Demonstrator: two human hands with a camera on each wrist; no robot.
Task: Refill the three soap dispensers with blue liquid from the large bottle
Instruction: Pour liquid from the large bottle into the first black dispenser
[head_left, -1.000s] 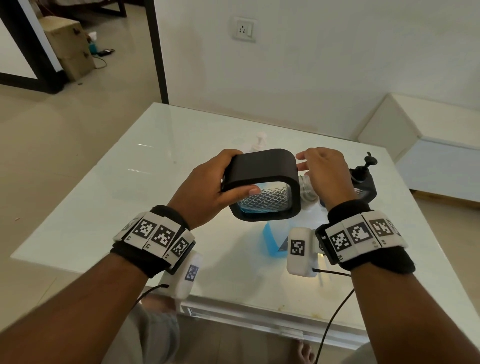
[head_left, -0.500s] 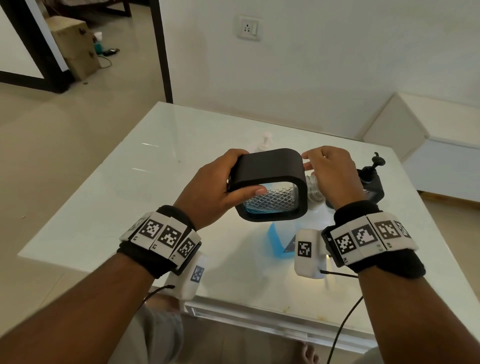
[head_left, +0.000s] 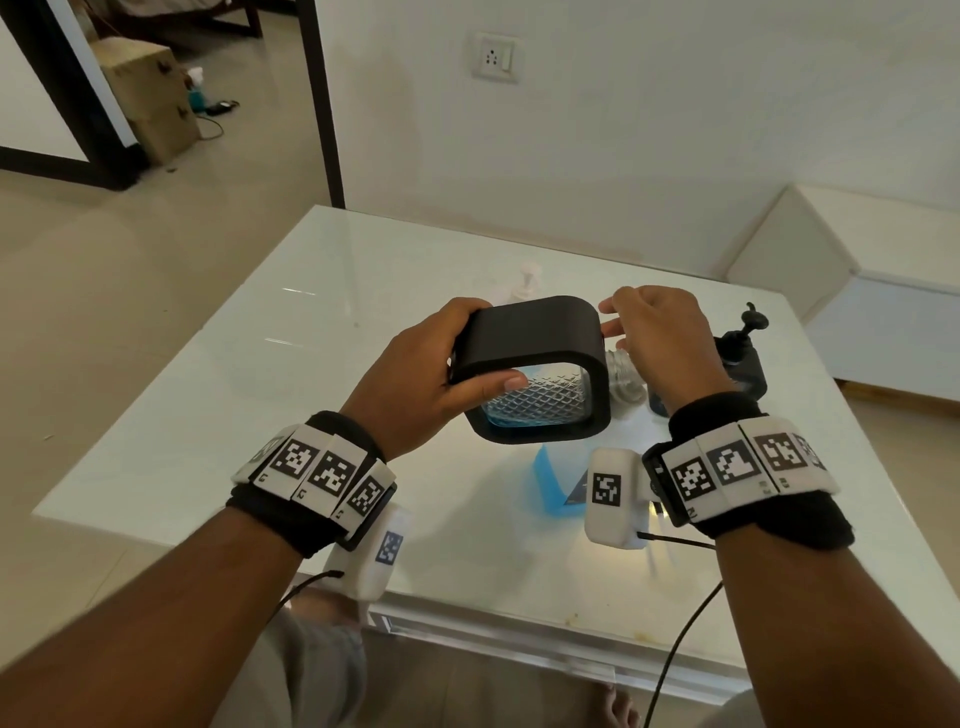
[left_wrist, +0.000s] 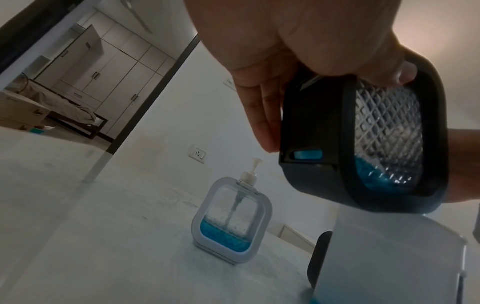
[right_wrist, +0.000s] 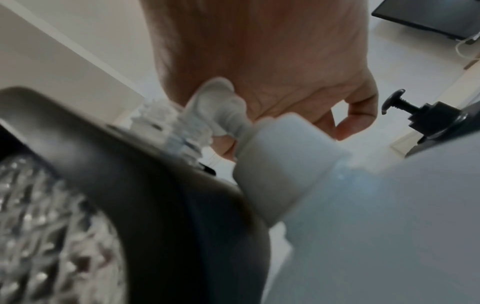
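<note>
Gripping the black dispenser (head_left: 530, 364) tipped sideways, the left hand (head_left: 415, 384) presents its neck; the right hand (head_left: 660, 348) hovers there, its grasp unclear.

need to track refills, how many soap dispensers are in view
3: black dispenser held sideways in the left hand; white dispenser on the table; dark dispenser behind the right hand.

We sit at a glossy white table (head_left: 218, 415) against a plain white wall (head_left: 675, 130) with a socket plate (head_left: 494, 56). Beige floor tiles (head_left: 130, 270) lead left past a dark door frame (head_left: 324, 104) towards cardboard boxes (head_left: 150, 104). A low white cabinet (head_left: 857, 291) stands right.
</note>
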